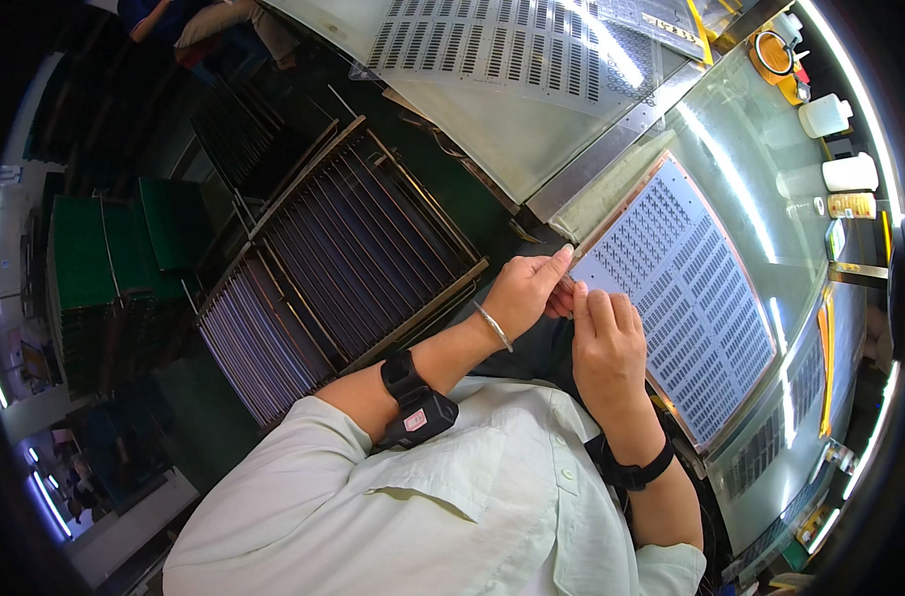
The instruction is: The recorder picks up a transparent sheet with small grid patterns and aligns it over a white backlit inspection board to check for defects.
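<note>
A white circuit board panel (686, 288) with a copper-coloured border and rows of dark printed patterns lies on the glass-topped table to the right. At its near left corner my two hands meet. My left hand (525, 295) is closed, its thumb reaching along that corner; a metal bangle circles the wrist. Close beside it, my right hand (608, 343) pinches with thumb and forefinger at the panel's near edge. What lies between the fingers of either hand is too small and covered to make out.
A rack (363, 248) holding several upright panels stands to my left. Patterned clear film (492, 45) covers the far table. White bottles (850, 173) and a tape roll (773, 52) line the right side. Green stacked boards (105, 253) are at far left. A person (229, 25) sits far off.
</note>
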Demonstrator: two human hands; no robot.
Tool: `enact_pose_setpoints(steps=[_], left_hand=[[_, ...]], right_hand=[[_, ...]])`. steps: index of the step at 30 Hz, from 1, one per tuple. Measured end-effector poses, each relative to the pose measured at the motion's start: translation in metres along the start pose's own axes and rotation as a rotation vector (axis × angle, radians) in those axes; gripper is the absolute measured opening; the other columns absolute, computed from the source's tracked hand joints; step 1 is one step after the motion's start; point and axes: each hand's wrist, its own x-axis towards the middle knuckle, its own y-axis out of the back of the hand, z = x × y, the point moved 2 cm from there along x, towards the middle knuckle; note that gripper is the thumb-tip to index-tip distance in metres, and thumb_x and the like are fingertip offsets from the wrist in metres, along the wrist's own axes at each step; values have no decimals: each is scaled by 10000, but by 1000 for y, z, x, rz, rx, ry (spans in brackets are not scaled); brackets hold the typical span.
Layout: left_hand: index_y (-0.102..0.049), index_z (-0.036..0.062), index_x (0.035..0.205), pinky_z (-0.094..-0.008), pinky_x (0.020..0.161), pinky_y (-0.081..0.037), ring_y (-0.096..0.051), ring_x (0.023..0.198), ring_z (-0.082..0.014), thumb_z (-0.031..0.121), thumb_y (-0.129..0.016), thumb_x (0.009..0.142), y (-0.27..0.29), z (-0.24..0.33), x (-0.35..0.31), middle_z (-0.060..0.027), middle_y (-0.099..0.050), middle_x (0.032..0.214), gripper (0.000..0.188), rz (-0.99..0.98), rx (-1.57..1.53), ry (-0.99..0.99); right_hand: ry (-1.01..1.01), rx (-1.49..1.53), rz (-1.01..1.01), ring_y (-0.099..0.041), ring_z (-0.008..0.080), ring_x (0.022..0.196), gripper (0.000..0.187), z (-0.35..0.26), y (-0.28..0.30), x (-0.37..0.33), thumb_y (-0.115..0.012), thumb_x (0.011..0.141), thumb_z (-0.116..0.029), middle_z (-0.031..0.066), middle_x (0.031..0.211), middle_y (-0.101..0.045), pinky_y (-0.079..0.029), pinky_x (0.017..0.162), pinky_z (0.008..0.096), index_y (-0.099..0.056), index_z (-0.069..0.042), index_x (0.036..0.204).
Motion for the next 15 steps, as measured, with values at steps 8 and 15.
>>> enact_pose_setpoints(steps=[8, 15], left_hand=[[-633, -15, 755, -237, 542, -462, -554, 562, -113, 337, -475, 946, -8, 2, -4, -55, -604, 665, 430, 75, -30, -33], [-620, -20, 751, -232, 537, -452, -546, 557, -112, 316, -502, 936, -11, 2, -3, -57, -599, 663, 402, 105, -88, -14]], right_hand=[[40, 85, -106, -469, 240, 775, 326, 1, 4, 7, -536, 680, 1, 124, 859, -455, -438, 686, 315, -552, 134, 977], [66, 99, -133, -470, 239, 778, 293, 6, 8, 11, -542, 662, 4, 119, 839, -458, -441, 698, 302, -559, 120, 930]])
